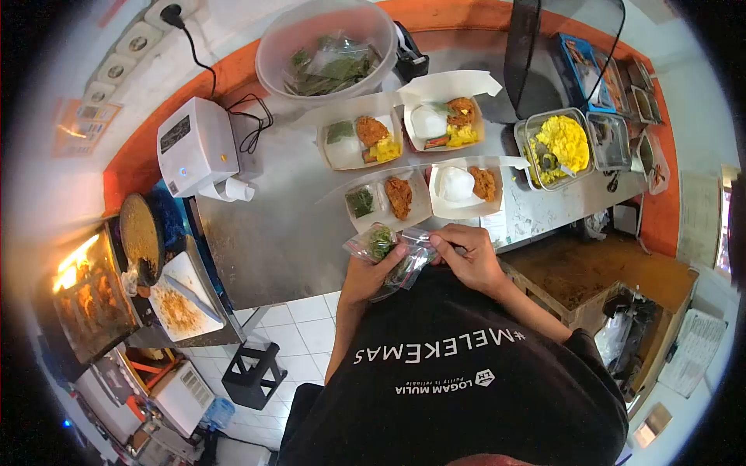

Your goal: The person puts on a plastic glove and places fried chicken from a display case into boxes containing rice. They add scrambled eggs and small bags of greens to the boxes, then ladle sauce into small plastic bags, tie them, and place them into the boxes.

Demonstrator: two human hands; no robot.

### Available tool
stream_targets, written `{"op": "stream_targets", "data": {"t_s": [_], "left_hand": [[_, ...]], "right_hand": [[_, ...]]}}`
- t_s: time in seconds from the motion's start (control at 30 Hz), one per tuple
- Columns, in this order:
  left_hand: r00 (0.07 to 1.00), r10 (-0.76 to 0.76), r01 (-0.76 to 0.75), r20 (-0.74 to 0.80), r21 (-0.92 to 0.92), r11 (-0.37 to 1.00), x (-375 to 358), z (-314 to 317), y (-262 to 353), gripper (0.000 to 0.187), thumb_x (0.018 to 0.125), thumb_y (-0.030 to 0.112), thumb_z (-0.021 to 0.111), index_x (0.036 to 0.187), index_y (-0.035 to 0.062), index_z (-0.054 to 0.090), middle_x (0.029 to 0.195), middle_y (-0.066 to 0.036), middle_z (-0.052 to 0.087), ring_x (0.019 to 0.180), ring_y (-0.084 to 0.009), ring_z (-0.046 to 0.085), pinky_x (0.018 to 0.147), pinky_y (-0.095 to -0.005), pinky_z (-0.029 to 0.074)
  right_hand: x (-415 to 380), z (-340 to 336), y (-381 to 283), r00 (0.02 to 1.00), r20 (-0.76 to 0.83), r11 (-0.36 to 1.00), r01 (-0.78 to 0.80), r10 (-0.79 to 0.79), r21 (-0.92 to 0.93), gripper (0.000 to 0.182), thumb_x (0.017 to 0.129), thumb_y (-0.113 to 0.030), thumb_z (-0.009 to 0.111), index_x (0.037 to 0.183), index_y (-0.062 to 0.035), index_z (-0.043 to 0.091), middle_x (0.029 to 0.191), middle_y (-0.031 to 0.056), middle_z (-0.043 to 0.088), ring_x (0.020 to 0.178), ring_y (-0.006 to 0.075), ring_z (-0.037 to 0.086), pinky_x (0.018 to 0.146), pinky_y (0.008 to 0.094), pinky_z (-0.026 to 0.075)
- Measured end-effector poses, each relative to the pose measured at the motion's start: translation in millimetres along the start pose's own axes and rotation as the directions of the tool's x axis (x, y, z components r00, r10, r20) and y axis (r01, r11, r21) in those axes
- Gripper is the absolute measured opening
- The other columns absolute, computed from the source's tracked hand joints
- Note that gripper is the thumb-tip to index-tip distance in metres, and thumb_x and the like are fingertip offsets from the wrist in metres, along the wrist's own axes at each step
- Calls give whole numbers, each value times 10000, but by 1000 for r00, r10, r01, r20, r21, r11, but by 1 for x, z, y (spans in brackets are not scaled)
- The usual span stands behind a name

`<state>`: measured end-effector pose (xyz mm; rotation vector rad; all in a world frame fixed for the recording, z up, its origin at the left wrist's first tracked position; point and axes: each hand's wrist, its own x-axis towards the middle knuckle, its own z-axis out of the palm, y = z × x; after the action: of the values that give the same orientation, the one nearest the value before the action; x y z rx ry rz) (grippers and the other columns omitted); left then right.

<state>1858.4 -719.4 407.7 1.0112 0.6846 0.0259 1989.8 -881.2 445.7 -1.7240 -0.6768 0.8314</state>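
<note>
My left hand (367,278) is closed on small clear zip bags (381,242) with green leafy contents, held in front of my chest at the table's near edge. With thumb and fingers, my right hand (472,258) pinches the upper edge of a zip bag (420,247) beside them. Just beyond my hands stand two open paper boxes: the left box (414,220) holds a green-filled packet and fried chicken (399,197), the right box (466,210) white rice (456,185) and fried chicken. Behind them, two more open boxes (360,160) also contain yellow scrambled egg.
A plastic tub (326,87) of leaf packets stands at the back. To the right is a container of scrambled egg (562,144) with a spoon. A label printer (194,147) sits left, near a cutting board (172,304) with a knife. A black stool (254,376) stands below.
</note>
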Motion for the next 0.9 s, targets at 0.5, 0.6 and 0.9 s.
{"op": "stream_targets", "data": {"t_s": [0.5,0.6,0.9], "left_hand": [[970,82,-63,-231,88,994,-3,-16,-5,128,925,149,675,942,64,581,751,2,592,578,-59,489,507,-222,371],[976,139,-113,-169,155,981,-1,-5,-12,143,935,170,664,973,54,590,775,11,592,610,-56,494,528,-225,373],[871,353,-297,-341,206,932,23,11,13,167,950,210,634,1002,52,619,695,35,530,571,-46,456,498,-212,339]], "right_hand": [[7,-59,74,943,-325,898,-80,-73,-433,454,873,-63,628,1307,-3,511,1178,229,589,1090,350,572,978,390,436],[3,-32,48,994,93,999,-47,48,-17,521,885,-172,686,1348,-34,492,1164,144,618,994,219,613,856,350,504],[-2,-1,18,939,323,944,-208,120,255,620,936,-204,655,1455,-74,341,1063,129,662,900,162,642,799,302,534]]}}
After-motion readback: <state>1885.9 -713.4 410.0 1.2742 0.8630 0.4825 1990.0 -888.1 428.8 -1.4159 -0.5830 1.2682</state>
